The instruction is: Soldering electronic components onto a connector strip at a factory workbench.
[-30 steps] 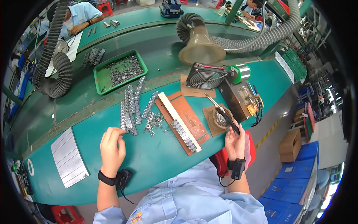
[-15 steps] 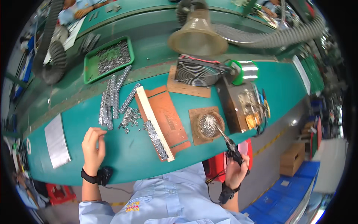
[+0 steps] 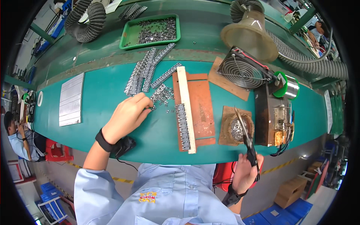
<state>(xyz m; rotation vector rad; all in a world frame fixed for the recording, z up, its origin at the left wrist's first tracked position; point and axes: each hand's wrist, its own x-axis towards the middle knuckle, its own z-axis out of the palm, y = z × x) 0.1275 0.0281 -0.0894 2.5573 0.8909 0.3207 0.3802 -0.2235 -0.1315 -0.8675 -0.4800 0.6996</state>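
My left hand (image 3: 129,114) reaches to the near left edge of a loose pile of small metal parts (image 3: 163,94). Thumb and forefinger come together there on a small metal part (image 3: 152,107). In my right hand (image 3: 245,174) is a soldering iron (image 3: 250,150) by its black handle. Its metal rod slants up over a round dish of silvery scraps (image 3: 237,130), set on a brown board. Between my hands lies an orange-brown board (image 3: 203,112) with a cream bar (image 3: 186,108) along its left side. A row of dark and silver parts (image 3: 182,127) lines that bar.
Metal strips (image 3: 144,73) lie beyond the pile, below a green tray (image 3: 129,37) of small parts. A fan (image 3: 243,69), a solder spool (image 3: 290,87) and a brown metal box (image 3: 264,120) stand at right. An extraction hood (image 3: 249,33) hangs above. A grey panel (image 3: 71,99) lies left.
My left hand has moved forward and right to the pile, its fingers closing there. The soldering iron now points more steeply upward across the dish. The whole view has shifted.
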